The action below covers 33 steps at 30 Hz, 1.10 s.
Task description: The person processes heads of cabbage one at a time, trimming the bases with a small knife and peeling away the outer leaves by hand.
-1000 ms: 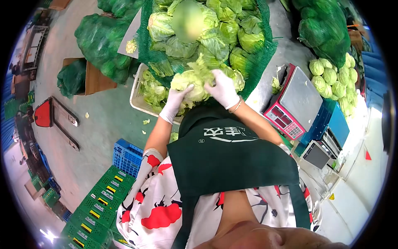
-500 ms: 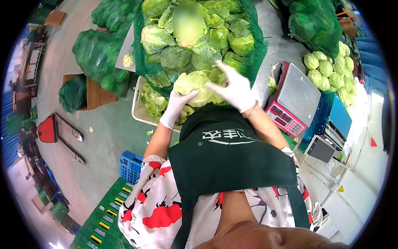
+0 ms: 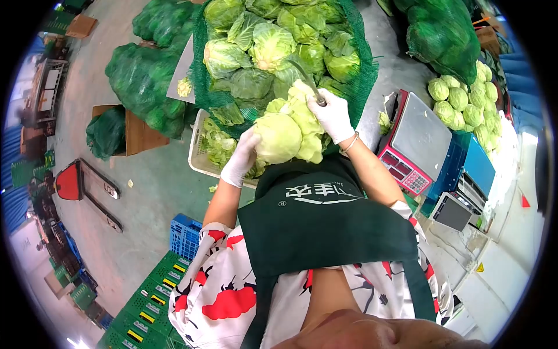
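My gloved left hand [image 3: 241, 158] is closed around the side of a pale green cabbage [image 3: 278, 138] in front of my apron. Loose outer leaves [image 3: 308, 129] hang off the cabbage's right side. My gloved right hand [image 3: 335, 118] grips a knife [image 3: 303, 74] with a dark, curved blade pointing up and to the left. Its fingers also press against those leaves, though their exact hold is partly hidden. Just beyond both hands, a green mesh sack [image 3: 365, 87] lies open, full of leafy cabbages [image 3: 272, 47]. Below the left hand stands a white crate [image 3: 199, 152] with cut leaves.
To the right sits a red-framed scale [image 3: 421, 136], beside a blue bin [image 3: 474, 157]. Trimmed cabbages [image 3: 465, 99] are piled behind it. Filled mesh sacks [image 3: 145, 78] and a cardboard box [image 3: 142, 134] stand on the left. A red pallet jack [image 3: 75, 179] is on the floor.
My right hand has gone from spread fingers to a closed grip on the knife. The cabbage has turned, its smooth pale side now showing, with leaves pulled to the right.
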Available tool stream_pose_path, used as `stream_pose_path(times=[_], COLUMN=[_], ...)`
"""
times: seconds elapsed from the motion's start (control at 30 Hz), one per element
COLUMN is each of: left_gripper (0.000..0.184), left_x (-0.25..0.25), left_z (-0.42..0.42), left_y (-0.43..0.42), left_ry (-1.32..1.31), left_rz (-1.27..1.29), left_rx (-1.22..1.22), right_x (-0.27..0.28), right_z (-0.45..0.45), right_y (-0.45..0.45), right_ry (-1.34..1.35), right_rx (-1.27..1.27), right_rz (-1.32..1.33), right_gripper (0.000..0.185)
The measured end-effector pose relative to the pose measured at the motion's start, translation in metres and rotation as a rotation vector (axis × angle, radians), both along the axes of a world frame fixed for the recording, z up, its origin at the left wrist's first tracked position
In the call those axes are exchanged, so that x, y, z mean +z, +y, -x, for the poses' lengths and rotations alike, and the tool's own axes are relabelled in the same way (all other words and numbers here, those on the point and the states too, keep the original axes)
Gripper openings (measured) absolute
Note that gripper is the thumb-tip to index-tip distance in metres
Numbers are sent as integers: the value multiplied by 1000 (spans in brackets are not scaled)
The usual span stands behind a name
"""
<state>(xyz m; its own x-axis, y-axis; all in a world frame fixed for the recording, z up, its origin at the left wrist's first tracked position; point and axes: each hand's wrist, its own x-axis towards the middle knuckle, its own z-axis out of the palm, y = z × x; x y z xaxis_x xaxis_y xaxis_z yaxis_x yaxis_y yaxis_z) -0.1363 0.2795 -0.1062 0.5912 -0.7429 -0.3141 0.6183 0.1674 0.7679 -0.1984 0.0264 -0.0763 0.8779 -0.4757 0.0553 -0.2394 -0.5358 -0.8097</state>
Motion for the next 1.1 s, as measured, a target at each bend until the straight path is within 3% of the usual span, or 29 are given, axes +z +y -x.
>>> stream_pose_path(times=[0.1, 0.17, 0.2, 0.3, 0.33, 0.4, 0.47, 0.53, 0.67, 0.77, 0.87, 0.9, 0.93, 1.0, 1.1], left_gripper=[86, 86, 86, 87, 87, 89, 91, 92, 86, 86, 92, 94, 96, 100, 104], left_x=[-6, -32, -27, 9, 11, 15, 28, 36, 63, 27, 23, 26, 34, 41, 44], left_z=[15, 9, 7, 6, 3, -4, -1, 2, -4, -3, -6, -8, -10, -8, -3], left_y=[-2, -1, 0, -9, -8, -9, -15, -19, -18, -5, -7, -11, -16, -23, -33], left_ry=[404, 215, 243, 360, 298, 174, 53, 23, 231, 262, 9, -158, -326, -663, -1057], left_rz=[255, 370, 410, 541, 446, 260, 197, 164, 264, 176, 19, -77, -172, -400, -704], left_rx=[142, 59, 83, 269, 265, 246, 185, 170, 22, 50, 47, 74, 100, 159, 246], right_x=[-15, -27, -27, -2, 10, 39, 57, 60, 73, 64, 62, 51, 38, 37, 39], right_z=[-2, 3, 7, 16, 16, 12, 10, 8, 15, 19, 24, 24, 22, 27, 31], right_y=[-17, -39, -47, -29, -16, -5, 11, 19, 13, 9, -7, -11, -7, -11, 14], right_ry=[41, 156, 246, 119, 13, 323, 266, 296, 182, 160, 301, 221, 81, 288, 197], right_rx=[-87, -63, -15, -27, -56, 103, 229, 246, 348, 385, 277, 199, 70, 17, 118], right_rz=[83, 159, 164, 223, 190, -425, -891, -800, -726, -646, -727, -729, -607, -339, -222], right_gripper=[26, 32, 36, 48, 53, 68, 68, 69, 75, 67, 60, 57, 54, 52, 51])
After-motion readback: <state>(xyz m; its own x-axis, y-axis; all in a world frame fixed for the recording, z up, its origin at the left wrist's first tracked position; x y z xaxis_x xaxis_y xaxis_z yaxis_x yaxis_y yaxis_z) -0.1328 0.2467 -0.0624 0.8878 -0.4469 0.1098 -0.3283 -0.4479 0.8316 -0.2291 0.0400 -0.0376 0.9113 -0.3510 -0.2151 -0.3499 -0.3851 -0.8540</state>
